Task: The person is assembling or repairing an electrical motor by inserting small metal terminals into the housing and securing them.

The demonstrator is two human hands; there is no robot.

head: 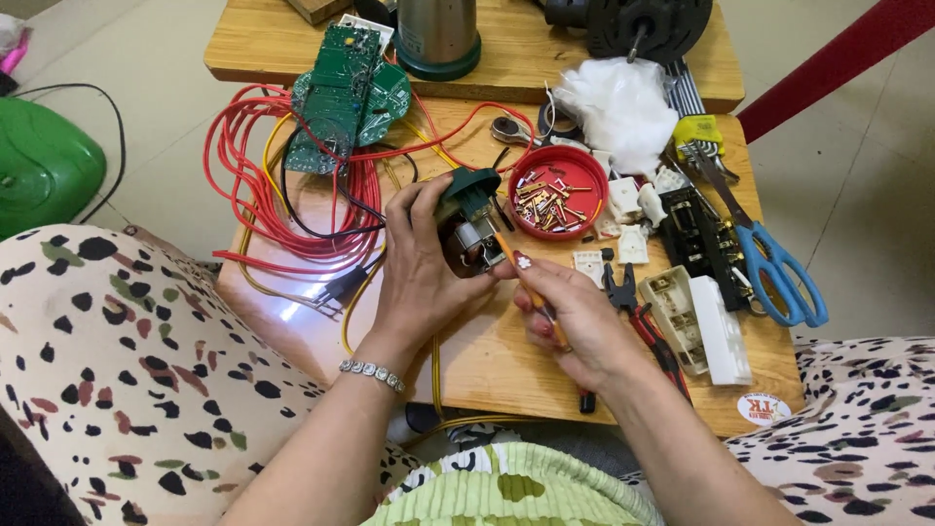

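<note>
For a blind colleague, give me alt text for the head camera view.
The left hand holds a small electric motor over a wooden table while the right hand works a screwdriver into it. Red wires, green circuit boards, a red dish of screws and blue scissors surround them.

Lying coiled at the back left of the wooden bench [487, 365]: red wires [255, 195], beside green circuit boards [346, 93]. Sitting near the middle: red dish of screws [557, 192]. Resting at the right edge: blue-handled scissors [774, 268], white plastic housing [719, 329], crumpled white cloth [620, 102].
</note>
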